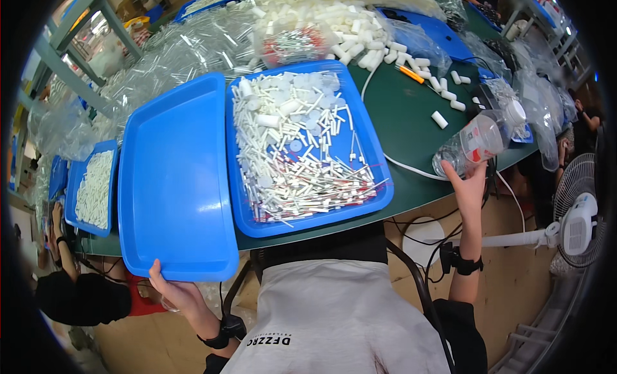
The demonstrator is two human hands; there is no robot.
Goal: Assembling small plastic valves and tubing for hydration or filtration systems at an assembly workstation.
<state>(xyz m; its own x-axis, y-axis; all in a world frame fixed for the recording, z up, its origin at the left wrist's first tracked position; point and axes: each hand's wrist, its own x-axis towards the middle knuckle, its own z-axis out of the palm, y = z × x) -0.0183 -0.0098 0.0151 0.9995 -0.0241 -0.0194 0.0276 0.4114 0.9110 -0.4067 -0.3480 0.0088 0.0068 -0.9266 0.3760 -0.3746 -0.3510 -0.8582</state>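
Note:
My left hand (pixel 172 289) grips the near edge of an empty blue tray (pixel 177 181), thumb over the rim and fingers underneath. That tray overhangs the table's front edge. To the right, my right hand (pixel 468 184) is wrapped round a clear plastic bottle (pixel 473 144) with a white cap and a red-and-white label, tilted toward the upper right. Between my hands lies a second blue tray (pixel 384 197), filled with short white tubes (pixel 257 162), translucent discs (pixel 295 145) and thin rods with red parts (pixel 321 194).
Clear plastic tubes (pixel 173 52) and white foam cylinders (pixel 360 33) are heaped at the back. An orange pen-like object (pixel 411 74) and a white cable (pixel 411 170) lie on the green table (pixel 398 123). A fan (pixel 578 226) stands right; another person (pixel 83 297) sits left.

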